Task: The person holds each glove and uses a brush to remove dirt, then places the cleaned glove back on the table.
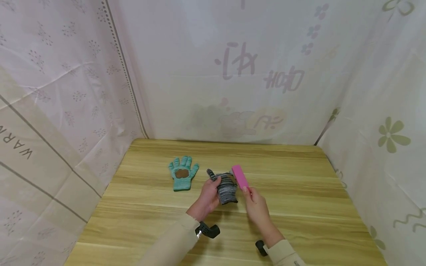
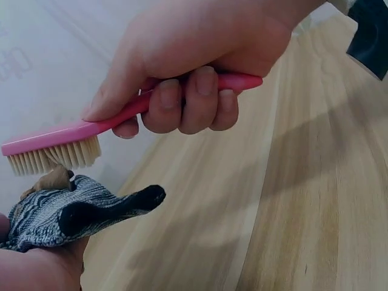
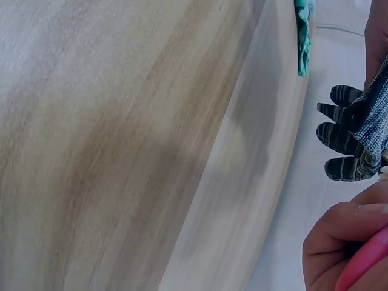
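My left hand [image 1: 209, 195] grips a grey-and-black striped knit glove [image 1: 227, 190], the thumb lying over its side. In the left wrist view the glove [image 2: 91, 206] has a brown patch on top. My right hand [image 1: 257, 208] holds a pink brush [image 1: 240, 177] by its handle; in the left wrist view the fingers of the right hand [image 2: 194, 54] curl round it. Pale bristles of the brush [image 2: 51, 137] face down and meet the brown patch. Black-striped glove fingers [image 3: 339, 138] hang beside the left hand in the right wrist view.
A teal glove with a brown palm patch [image 1: 182, 173] lies flat on the wooden table [image 1: 149, 214], left of the grey glove. Patterned pale curtains [image 1: 199, 74] stand behind the table and at both sides. Each wrist carries a black device [image 1: 209, 231].
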The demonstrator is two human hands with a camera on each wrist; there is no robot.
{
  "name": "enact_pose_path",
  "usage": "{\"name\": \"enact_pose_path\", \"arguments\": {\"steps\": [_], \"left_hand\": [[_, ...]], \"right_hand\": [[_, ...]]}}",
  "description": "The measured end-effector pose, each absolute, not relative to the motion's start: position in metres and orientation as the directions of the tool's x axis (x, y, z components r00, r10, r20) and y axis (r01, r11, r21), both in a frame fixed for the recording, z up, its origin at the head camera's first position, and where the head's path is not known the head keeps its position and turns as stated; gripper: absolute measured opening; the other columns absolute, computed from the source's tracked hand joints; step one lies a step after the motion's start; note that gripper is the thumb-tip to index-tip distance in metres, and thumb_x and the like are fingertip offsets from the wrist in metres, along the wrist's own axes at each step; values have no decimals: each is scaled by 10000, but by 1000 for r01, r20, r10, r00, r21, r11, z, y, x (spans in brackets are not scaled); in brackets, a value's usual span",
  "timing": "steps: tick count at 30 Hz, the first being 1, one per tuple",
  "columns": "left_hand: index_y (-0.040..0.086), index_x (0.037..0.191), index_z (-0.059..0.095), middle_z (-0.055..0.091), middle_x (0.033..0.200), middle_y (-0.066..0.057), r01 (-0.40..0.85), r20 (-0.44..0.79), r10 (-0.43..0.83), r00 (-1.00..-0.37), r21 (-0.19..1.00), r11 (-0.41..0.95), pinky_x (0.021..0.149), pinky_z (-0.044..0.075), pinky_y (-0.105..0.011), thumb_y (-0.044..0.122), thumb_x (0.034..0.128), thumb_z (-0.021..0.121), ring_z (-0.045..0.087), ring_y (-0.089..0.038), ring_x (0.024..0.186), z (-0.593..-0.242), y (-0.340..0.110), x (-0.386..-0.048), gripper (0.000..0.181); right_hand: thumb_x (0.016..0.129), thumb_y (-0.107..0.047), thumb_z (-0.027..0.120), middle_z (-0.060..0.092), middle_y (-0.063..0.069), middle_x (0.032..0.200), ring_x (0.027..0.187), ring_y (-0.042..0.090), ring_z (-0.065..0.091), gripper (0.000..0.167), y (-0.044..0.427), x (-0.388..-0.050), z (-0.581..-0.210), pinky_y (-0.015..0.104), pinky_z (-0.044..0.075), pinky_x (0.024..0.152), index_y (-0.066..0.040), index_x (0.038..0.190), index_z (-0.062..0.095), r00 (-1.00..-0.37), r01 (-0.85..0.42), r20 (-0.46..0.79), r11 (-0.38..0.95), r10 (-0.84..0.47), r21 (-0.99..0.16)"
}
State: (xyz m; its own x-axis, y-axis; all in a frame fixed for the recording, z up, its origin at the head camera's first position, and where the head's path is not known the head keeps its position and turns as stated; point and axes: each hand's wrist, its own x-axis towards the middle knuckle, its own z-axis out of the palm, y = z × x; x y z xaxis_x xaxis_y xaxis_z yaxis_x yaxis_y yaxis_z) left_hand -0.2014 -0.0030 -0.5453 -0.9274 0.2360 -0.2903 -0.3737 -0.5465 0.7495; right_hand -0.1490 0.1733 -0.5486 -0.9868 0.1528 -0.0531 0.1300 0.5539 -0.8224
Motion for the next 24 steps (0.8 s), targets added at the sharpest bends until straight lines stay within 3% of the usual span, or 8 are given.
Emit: {"name": "enact_pose_path", "arguments": {"steps": [11,19,24], "left_hand": [[-21,1268,500,655,990,-5,-406,-296,303,-906,812,-419,760,558,-211,220,1103,426,662,-85,893,-542,-2,-199,301],[14,1347,448,645,1051,-18,-395,-302,267,-915,804,-445,781,552,-248,267,1096,454,653,-112,927,-547,-6,-202,357],[2,1324,501,674,1064,-30,-383,-285,275,-918,814,-437,807,564,-282,280,1084,491,674,-133,961,-547,-7,-203,367]], "right_hand": [[1072,-517,390,459,26,721,623,164,416,533,177,-150,-546,271,356,548,-43,1154,618,-988,132,-66,528,142,-839],[1075,-500,398,429,16,695,596,152,388,518,179,-148,-544,267,339,525,-32,1126,615,-986,137,-62,542,155,-829],[1075,-503,397,433,23,712,612,153,388,522,179,-149,-542,260,340,530,-34,1137,617,-987,120,-46,523,153,-844]]}}
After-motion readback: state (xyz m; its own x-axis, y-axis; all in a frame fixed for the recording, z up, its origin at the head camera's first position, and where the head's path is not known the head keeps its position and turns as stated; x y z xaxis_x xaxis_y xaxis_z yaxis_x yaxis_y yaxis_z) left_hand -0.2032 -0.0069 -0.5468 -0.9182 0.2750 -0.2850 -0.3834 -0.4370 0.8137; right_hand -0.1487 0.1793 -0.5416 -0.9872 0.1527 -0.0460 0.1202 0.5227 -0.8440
